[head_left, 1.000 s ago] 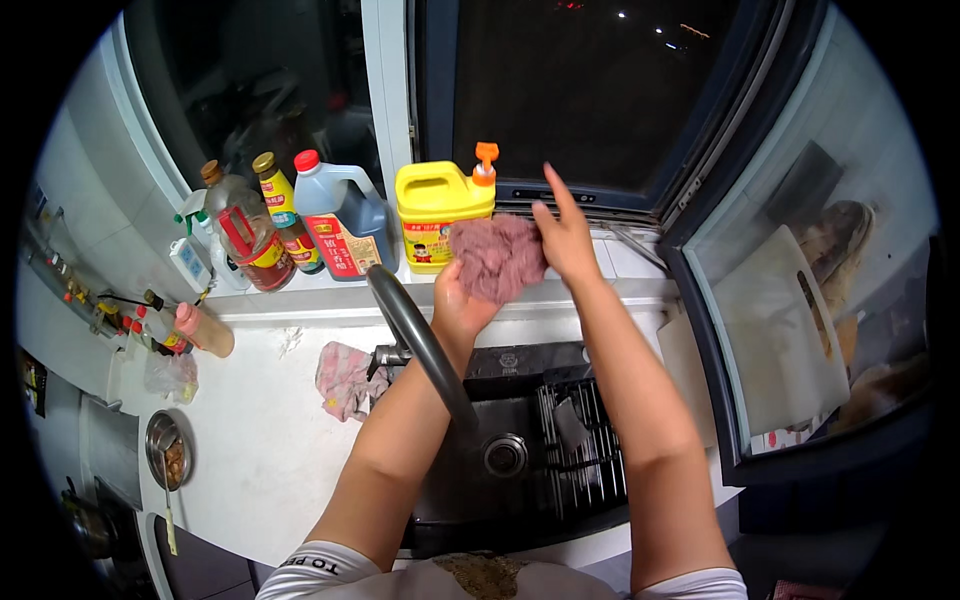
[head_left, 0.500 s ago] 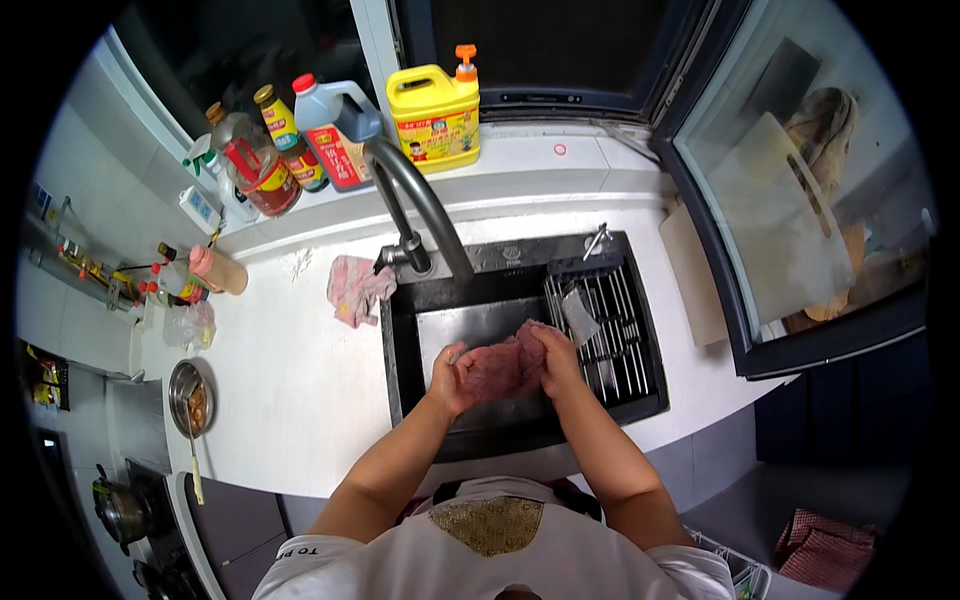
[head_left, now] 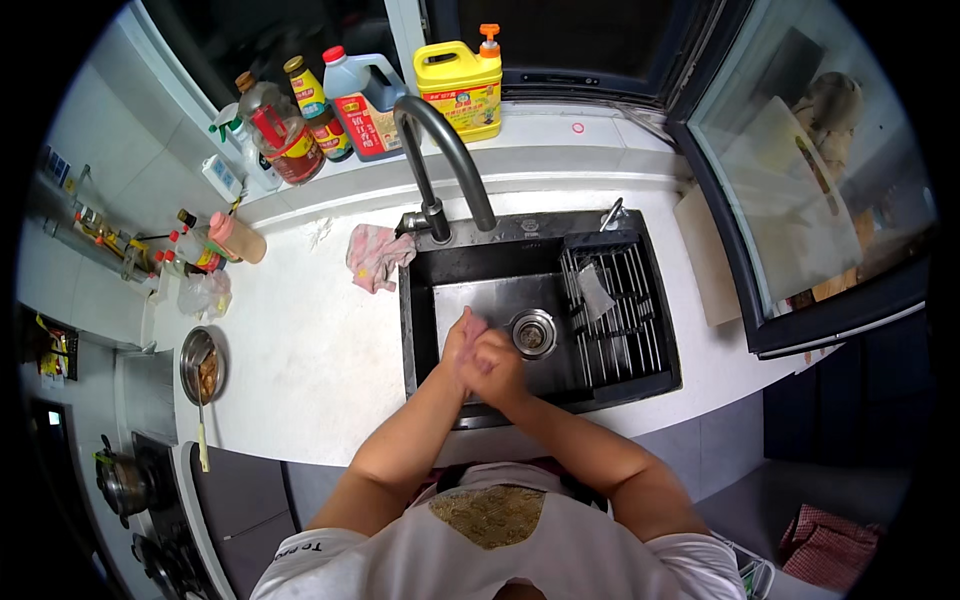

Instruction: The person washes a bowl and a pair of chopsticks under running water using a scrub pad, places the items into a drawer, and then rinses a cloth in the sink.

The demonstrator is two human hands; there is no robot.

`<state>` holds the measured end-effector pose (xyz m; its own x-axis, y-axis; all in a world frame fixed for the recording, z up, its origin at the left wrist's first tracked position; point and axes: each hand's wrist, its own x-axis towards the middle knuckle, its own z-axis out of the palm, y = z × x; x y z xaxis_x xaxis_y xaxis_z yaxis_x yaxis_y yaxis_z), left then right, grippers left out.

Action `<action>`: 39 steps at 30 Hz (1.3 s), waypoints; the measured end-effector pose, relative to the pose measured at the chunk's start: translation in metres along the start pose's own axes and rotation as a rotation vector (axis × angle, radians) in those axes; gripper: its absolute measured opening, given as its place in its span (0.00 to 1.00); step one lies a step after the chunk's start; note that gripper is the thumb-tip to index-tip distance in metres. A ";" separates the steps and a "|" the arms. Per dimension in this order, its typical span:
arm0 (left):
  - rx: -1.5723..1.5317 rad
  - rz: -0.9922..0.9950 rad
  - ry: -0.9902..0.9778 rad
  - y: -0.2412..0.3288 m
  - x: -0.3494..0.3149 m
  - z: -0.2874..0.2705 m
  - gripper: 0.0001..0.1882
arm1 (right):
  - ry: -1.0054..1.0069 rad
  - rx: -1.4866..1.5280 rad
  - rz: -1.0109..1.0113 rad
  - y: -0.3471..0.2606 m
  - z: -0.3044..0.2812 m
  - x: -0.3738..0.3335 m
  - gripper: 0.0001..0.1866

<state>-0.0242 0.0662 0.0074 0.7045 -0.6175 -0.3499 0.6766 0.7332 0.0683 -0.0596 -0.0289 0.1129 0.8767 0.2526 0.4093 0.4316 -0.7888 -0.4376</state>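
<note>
Over the black sink (head_left: 418, 350) my two hands are pressed together around a bunched pinkish-mauve cloth (head_left: 474, 328). My left hand (head_left: 457, 345) is closed on it at the left side. My right hand (head_left: 497, 368) is wrapped round it from the right, slightly blurred. Only a small part of the cloth shows between my fingers; the hands hide the rest. The sink's drain (head_left: 534, 333) lies just right of my hands, and the dark faucet (head_left: 440, 140) arches over the basin behind them.
A roll-out drying rack (head_left: 625, 340) with a small clear packet (head_left: 597, 292) covers the sink's right side. A pink-and-white cloth (head_left: 378, 258) lies left of the faucet. A metal pan (head_left: 190, 365) with food sits far left. Bottles and a yellow jug (head_left: 462, 95) line the sill; a window (head_left: 745, 250) stands open at right.
The cloth, earlier stretched out between my hands, is now bunched up small. My right hand has moved left to meet my left hand, uncovering the drain. The view has shifted slightly.
</note>
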 end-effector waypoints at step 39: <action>2.313 0.747 1.143 0.160 -0.011 0.084 0.24 | 0.010 1.934 1.224 0.034 -0.013 0.101 0.04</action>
<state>0.0947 0.1665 0.1010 0.9696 0.2091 0.1269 0.1583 -0.9321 0.3258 0.0405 -0.0374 0.1502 0.7961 0.2282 -0.5605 -0.4954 0.7778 -0.3869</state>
